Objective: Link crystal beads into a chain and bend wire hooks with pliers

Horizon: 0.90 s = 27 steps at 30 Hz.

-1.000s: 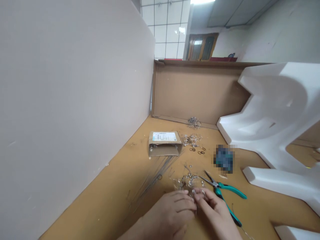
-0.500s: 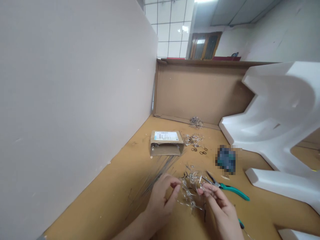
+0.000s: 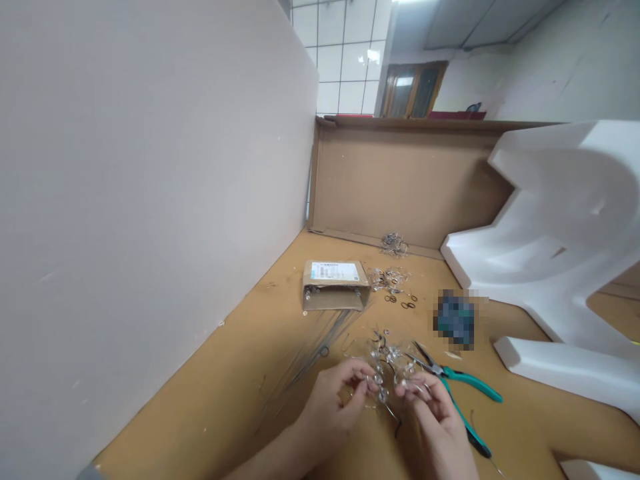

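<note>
My left hand (image 3: 337,400) pinches a clear bead-and-wire piece (image 3: 379,380) between thumb and fingertips, at the near end of a tangle. Facing it, my right hand (image 3: 436,410) has thumb and fingers closed on a thin wire piece (image 3: 417,385); its exact shape is hard to make out. Between and beyond both hands lies a loose tangle of clear beads and bent wires (image 3: 393,353). Pliers (image 3: 470,383) with green handles lie by my right hand, jaws toward the tangle and one handle partly behind the hand.
Straight thin wires (image 3: 313,357) lie left of the tangle, a small dark ring (image 3: 324,351) on them. Beyond stand an open cardboard box (image 3: 336,283), a bead-and-wire pile (image 3: 393,279) and a farther wire pile (image 3: 394,244). White foam (image 3: 565,220) borders the right, a pale panel (image 3: 165,167) the left.
My left hand has moved right to the tangle and its fingers have closed on a beaded piece. My right hand has shifted slightly down. A dark ring now shows on the straight wires.
</note>
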{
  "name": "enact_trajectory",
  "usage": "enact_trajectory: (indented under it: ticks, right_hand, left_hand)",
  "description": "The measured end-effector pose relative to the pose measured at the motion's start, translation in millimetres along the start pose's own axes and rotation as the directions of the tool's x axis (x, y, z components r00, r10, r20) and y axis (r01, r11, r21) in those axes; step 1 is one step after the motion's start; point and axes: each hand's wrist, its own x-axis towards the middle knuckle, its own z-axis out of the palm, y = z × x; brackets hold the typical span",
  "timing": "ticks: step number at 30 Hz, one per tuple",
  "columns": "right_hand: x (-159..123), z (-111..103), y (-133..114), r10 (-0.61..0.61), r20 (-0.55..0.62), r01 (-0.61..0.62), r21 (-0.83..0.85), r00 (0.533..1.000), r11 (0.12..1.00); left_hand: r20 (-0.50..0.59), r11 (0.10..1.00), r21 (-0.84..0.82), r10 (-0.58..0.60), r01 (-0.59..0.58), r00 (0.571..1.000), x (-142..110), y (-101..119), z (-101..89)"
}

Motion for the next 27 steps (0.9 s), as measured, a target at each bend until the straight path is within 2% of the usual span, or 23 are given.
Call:
enact_trajectory:
  ticks: [2,5,9,14,18,22,27]
  right_hand:
    - [-2.2,2.2,-0.6,-0.008,0.014,0.008,0.013,1.0,1.0]
    - [-5.2,5.6,-3.0,-0.028,-0.033,0.029,0.04,0.999,0.999]
    - [-8.4,9.0,-4.4,-0.078,-0.076,0.082,0.064,0.994,0.995]
    - [-9.0,7.3,2.1,-0.024,0.006,0.023,0.154,1.0,0.988]
    - [-10.0,9.2,4.6,-0.014,0.034,0.007,0.19,0.999,0.982]
    - [-15.5,17.6,4.0,-0.105,-0.085,0.113,0.103,0.991,0.988]
    - [-19.3,22.0,14.1,-0.246,-0.215,0.258,0.028,0.945,0.966]
  left_hand:
    - [0.004,0.998,-0.06,-0.018,0.018,1.0,1.4,-0.7,0.5]
    - [0.03,0.998,-0.066,-0.015,0.017,0.999,3.2,1.1,-0.8]
    - [0.058,0.998,0.048,0.045,-0.048,0.997,2.7,4.3,-4.5]
    - [0.056,0.968,0.223,0.103,-0.113,0.993,-0.1,2.0,-5.5]
    - [0.032,0.955,0.249,0.159,-0.162,0.987,-0.6,-0.2,-3.9]
    - [0.041,0.928,0.285,0.238,-0.24,0.97,-2.0,3.3,-5.1]
    - [-0.017,0.856,0.466,0.259,-0.221,0.966,-6.8,10.2,-7.6]
